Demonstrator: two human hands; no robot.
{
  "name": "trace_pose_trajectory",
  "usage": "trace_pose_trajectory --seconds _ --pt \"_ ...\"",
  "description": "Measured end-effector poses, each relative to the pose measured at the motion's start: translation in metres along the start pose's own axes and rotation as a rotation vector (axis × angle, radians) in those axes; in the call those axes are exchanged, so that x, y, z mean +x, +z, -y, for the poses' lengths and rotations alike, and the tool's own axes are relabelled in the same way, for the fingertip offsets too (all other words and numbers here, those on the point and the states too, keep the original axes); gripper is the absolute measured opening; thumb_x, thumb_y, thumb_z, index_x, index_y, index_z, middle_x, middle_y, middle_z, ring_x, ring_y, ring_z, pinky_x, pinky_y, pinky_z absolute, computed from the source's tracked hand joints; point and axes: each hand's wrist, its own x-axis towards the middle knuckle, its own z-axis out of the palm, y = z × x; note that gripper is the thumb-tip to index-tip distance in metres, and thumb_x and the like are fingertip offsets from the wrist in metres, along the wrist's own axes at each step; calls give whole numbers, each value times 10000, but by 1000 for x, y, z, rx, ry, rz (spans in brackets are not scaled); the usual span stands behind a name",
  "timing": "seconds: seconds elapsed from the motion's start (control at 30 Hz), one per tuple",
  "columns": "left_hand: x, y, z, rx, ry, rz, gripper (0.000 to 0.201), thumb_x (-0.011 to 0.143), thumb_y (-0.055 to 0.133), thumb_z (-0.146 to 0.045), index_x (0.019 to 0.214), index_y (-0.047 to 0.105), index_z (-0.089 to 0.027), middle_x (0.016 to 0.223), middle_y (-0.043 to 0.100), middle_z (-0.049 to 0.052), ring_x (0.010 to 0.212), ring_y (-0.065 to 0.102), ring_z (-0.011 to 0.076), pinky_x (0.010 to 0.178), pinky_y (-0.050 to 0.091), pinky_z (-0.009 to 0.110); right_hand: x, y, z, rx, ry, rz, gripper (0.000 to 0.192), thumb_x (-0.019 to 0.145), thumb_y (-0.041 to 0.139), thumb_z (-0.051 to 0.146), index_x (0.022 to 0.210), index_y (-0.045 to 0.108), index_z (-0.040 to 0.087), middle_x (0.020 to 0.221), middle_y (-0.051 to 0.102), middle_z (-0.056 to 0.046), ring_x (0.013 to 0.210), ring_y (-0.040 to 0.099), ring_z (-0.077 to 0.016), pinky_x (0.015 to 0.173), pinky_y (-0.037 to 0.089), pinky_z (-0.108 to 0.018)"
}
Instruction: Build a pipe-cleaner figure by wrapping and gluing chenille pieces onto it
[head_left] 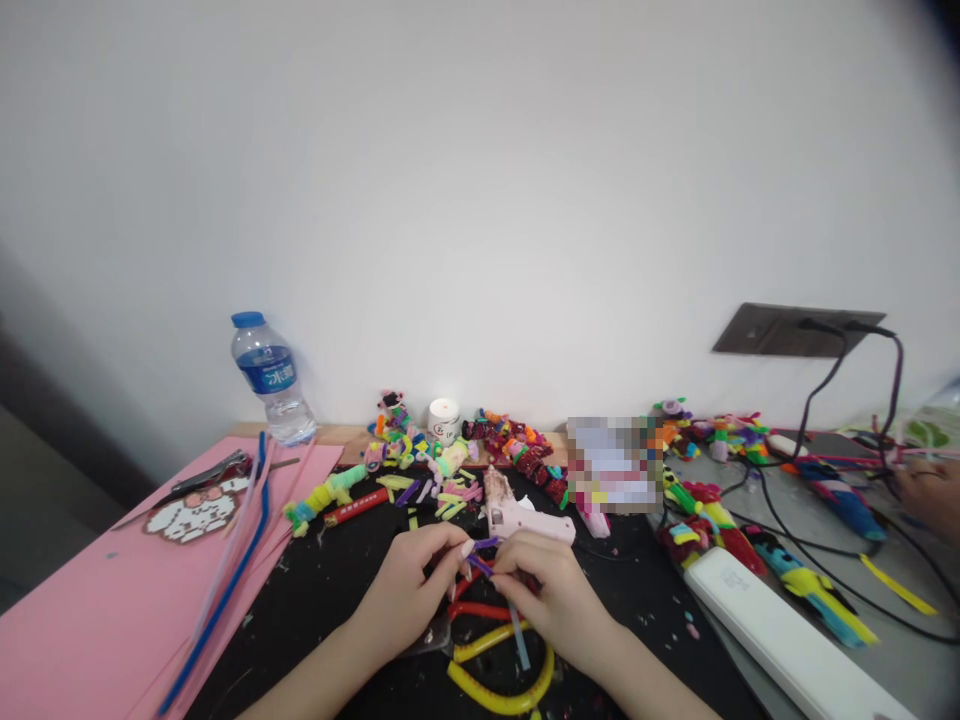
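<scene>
Two hands meet over the black tabletop [330,590], fingers pinched together on one small purple pipe-cleaner piece [482,556]: the left hand [409,595] grips its near end, the right hand [551,590] its far end. Left of the fingers lies a pink foam sheet [82,610]. Just beyond the fingers rests a pink glue gun [525,518]. Under the fingers curl a yellow pipe cleaner [502,690] and a red one [480,610].

A water bottle [271,378] was seen standing by the wall, beside a pink sheet [82,610]. A pink glue gun [525,516] and a white power strip [787,640] were laid on the bench [330,590].
</scene>
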Motion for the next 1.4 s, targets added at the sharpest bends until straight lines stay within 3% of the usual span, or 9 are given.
trace_pose_trajectory --seconds 0.33,0.63,0.83,1.2,1.4 --pt "-2 2 1 133 158 108 165 878 406 -167 770 531 -174 697 551 -9 651 515 122 617 377 198 2 1 5 15 25 -51 35 789 577 133 800 601 156 747 575 -26 660 517 -134 608 407 -226" --pt "-1 0 -2 107 120 145 143 882 413 -186 831 546 -183 713 552 -13 664 517 128 629 381 205 4 0 5 114 25 -78 121 779 557 67 702 608 146 716 596 -28 679 553 -139 642 427 -231" --pt "0 1 1 15 56 180 187 899 371 -191 800 528 -172 627 504 -42 543 504 96 581 387 186 5 -2 6 127 37 -76 136 768 556 48 711 619 154 738 602 -24 697 556 -136 655 426 -229" --pt "-1 -1 -1 69 92 126 228 900 349 -200 764 530 -174 632 517 -27 567 512 114 602 389 201 6 -3 4 254 125 -156 150 762 550 106 624 554 165 749 595 -22 689 557 -143 632 442 -241" --pt "2 -5 3 64 -2 -51 208 895 363 -206 765 522 -176 567 477 -47 516 489 110 575 385 200 7 -12 -14 141 172 -385 196 840 438 166 649 484 175 804 557 -51 669 528 -144 539 417 -233"
